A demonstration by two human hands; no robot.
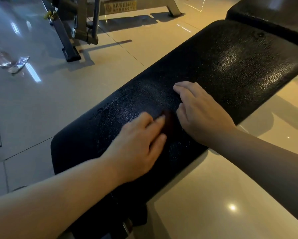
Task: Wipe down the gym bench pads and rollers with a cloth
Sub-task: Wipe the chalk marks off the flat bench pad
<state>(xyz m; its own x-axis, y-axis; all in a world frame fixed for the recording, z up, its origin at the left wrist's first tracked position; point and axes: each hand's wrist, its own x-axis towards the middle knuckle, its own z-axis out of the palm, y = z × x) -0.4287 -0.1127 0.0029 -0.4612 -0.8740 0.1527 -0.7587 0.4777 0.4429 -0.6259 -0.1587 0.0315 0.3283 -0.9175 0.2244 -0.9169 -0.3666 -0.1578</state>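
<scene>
Head view: a long black bench pad [213,62] with a pebbled, shiny surface runs from 7 o'clock up to 2 o'clock across the frame. A second black pad [272,16] sits just beyond its far end at 1 o'clock. Both bare hands lie palm-down on the near half of the long pad. The left hand [137,145], at 6 o'clock, is flat with fingers loosely spread, gripping nothing that can be seen. The right hand [200,111], just beside it toward 3 o'clock, is also flat and open, fingers pointing to 10 o'clock. Between them lies a small dark reddish patch [168,121]; whether it is a cloth I cannot tell. A glossy tiled floor [41,104] surrounds the bench. A grey machine frame [82,30] stands at 11 o'clock, and a clear plastic bottle [1,57] lies at 9 o'clock.
</scene>
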